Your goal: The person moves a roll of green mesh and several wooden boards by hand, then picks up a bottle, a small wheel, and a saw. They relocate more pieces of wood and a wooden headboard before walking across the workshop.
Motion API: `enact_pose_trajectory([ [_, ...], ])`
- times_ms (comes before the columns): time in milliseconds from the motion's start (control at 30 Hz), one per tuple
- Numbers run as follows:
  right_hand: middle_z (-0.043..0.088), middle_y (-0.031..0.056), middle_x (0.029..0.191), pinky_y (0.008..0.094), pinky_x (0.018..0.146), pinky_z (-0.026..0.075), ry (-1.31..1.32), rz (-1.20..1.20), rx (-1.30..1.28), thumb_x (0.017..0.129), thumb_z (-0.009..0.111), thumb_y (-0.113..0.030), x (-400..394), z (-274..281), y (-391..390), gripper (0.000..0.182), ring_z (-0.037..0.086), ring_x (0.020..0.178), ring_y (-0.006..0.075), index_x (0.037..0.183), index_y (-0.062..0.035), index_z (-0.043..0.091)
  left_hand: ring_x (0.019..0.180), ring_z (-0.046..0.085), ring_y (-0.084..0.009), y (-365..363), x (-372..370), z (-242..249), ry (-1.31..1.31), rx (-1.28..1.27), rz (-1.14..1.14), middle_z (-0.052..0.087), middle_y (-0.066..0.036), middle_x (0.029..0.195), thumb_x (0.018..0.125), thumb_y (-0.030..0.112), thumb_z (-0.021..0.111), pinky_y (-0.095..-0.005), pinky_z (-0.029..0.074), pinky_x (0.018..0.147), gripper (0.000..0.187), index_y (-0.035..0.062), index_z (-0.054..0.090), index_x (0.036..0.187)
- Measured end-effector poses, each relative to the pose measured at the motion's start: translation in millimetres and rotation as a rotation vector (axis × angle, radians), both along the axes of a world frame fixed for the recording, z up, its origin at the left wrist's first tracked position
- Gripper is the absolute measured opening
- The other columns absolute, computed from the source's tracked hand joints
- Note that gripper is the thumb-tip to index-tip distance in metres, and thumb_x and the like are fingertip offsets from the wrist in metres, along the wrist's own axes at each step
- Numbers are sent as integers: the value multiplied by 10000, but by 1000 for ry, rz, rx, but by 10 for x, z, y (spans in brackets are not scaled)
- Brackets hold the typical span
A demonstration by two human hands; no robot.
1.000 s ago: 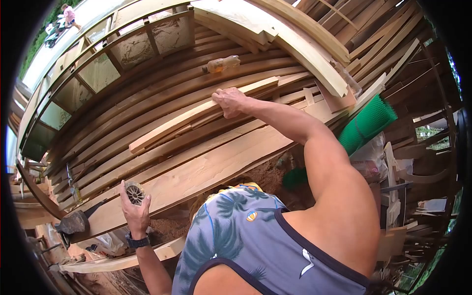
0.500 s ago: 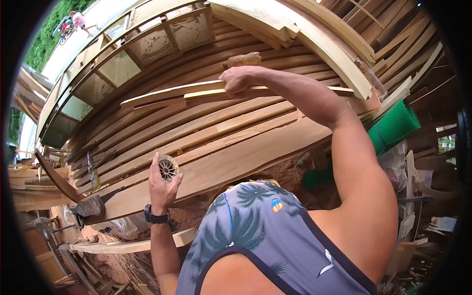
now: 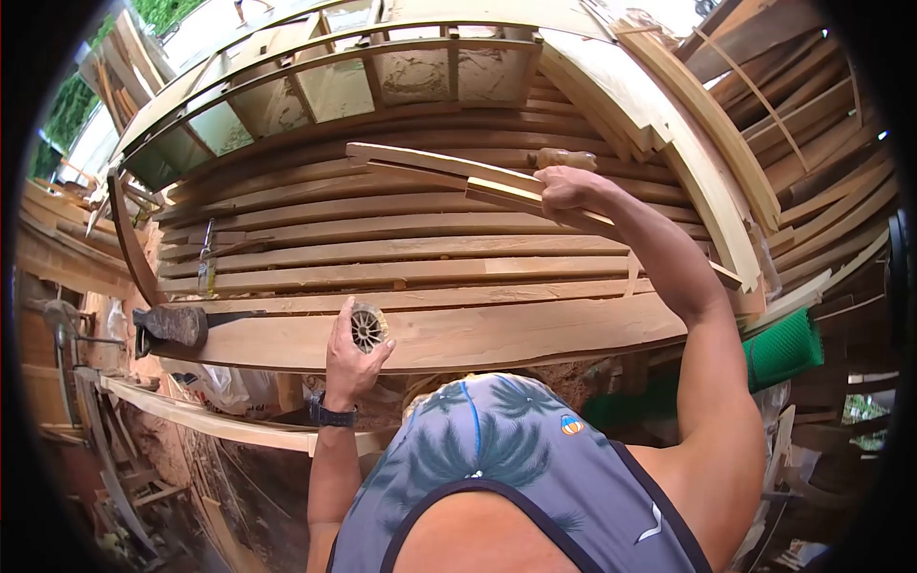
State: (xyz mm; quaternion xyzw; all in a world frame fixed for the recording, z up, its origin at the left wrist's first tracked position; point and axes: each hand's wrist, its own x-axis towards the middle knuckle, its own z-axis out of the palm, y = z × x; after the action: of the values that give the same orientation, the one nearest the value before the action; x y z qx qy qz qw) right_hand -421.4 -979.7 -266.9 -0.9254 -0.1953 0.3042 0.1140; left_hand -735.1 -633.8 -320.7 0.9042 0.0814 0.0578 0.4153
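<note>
My right hand (image 3: 565, 187) grips a thin pale wood strip (image 3: 435, 165) and holds it lifted off a big stack of planks (image 3: 411, 250); the strip slants up to the left. My left hand (image 3: 350, 357) is raised in front of my chest, closed around a small round ribbed object (image 3: 367, 328) that looks like a wheel or spool. A dark watch sits on that wrist. The wide front plank (image 3: 478, 336) lies just behind the left hand.
A hammer (image 3: 177, 325) lies on the left end of the wide plank. A plastic bottle (image 3: 564, 158) rests on the stack behind my right hand. Rolled green mesh (image 3: 783, 349) is at the right. Curved boards and scrap wood crowd both sides.
My right hand has lifted the strip off the stack and swung it to the right and higher. The left hand with the round object has risen slightly. My view has turned left.
</note>
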Motion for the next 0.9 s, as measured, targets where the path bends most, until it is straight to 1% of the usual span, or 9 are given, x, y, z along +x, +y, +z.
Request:
enact_pose_trajectory([
  [167,697,260,1078,439,866,538,-71,68,-100,560,689,-165,157,71,415,528,673,1022,384,1056,13,657,1223,572,-417,10,-173,13,-25,-63,98,564,-307,1319,758,198,825,-439,453,1062,849,-87,403,1438],
  [267,690,280,1016,500,899,516,-316,159,-103,734,602,-175,294,68,790,395,653,1056,437,1081,16,595,1236,568,-415,45,-278,-17,-4,-89,161,562,-309,1326,764,209,826,-441,445,1071,840,-89,411,1431],
  [400,710,278,992,490,859,551,-492,159,-41,778,613,-184,564,-24,1457,360,702,969,421,1078,14,630,1241,568,-406,19,-342,-25,40,-177,246,559,-307,1329,767,221,830,-437,446,1071,838,-95,416,1424],
  [567,718,258,1001,491,848,555,-546,226,49,777,639,-185,888,-273,2432,363,703,986,409,1074,22,636,1245,560,-409,25,-365,77,30,-173,220,548,-304,1331,764,213,833,-434,447,1070,858,-96,397,1435],
  [700,709,236,1090,483,868,557,-591,242,92,788,669,-206,1189,-606,3192,406,689,1049,391,1141,-10,629,1250,553,-417,160,-462,153,57,-161,234,540,-312,1333,766,216,835,-441,450,1066,865,-93,390,1441],
  [767,680,217,1178,503,924,531,-451,244,52,801,678,-234,1270,-692,3557,467,659,1141,347,1224,-55,598,1287,551,-398,289,-543,120,57,-122,254,535,-312,1377,754,236,859,-430,442,1088,899,-93,394,1450],
  [800,631,179,1274,503,997,478,-460,230,33,800,689,-238,1265,-760,3721,526,597,1234,320,1292,-105,558,1284,552,-400,346,-585,128,70,-136,282,538,-310,1374,753,236,860,-433,443,1086,896,-91,397,1447],
  [833,631,179,1274,503,997,478,-459,236,36,800,689,-238,1247,-780,3853,526,597,1234,320,1292,-105,558,1281,553,-402,404,-619,127,84,-151,309,541,-308,1372,752,236,860,-435,444,1085,892,-89,400,1444],
  [900,576,153,1326,488,1030,441,-693,241,84,798,680,-218,1152,-869,4049,587,542,1278,328,1353,-126,513,1279,552,-403,525,-678,113,112,-157,332,544,-303,1368,751,234,861,-437,439,1087,882,-83,408,1439],
])
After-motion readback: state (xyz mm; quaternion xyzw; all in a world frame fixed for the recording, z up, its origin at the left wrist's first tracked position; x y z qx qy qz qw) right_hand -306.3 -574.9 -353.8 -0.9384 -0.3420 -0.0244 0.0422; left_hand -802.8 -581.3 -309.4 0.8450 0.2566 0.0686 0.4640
